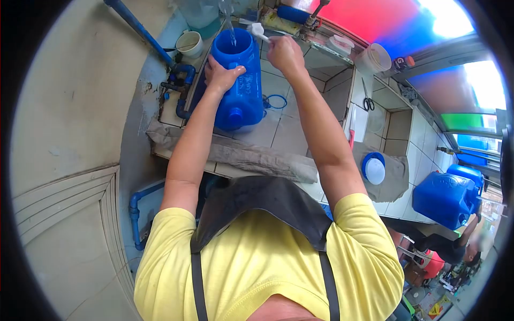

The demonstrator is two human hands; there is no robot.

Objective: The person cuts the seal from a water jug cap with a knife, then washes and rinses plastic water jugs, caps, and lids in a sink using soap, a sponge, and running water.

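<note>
A blue water jug (247, 104) lies on the tiled counter, its wide mouth facing away from me. Clear water (229, 21) streams down into that mouth. My left hand (220, 75) grips the jug's handle near the opening, thumb across the top. To the right of the mouth, my right hand (285, 55) is closed around a white scrub brush (258, 30), whose pale head points toward the opening without touching it. A small blue cap (235, 116) closes the spout on the near end. A thin blue ring (277, 101) rests on the tiles beside the jug.
A white mug (189, 44) and blue pipes (184, 80) stand at left. Rightward are scissors (368, 96), a knife (352, 128), a blue-and-white lid (374, 169) and another blue jug (444, 199). Rolled grey cloth (241, 155) lines the front edge. Another person (455, 243) is at far right.
</note>
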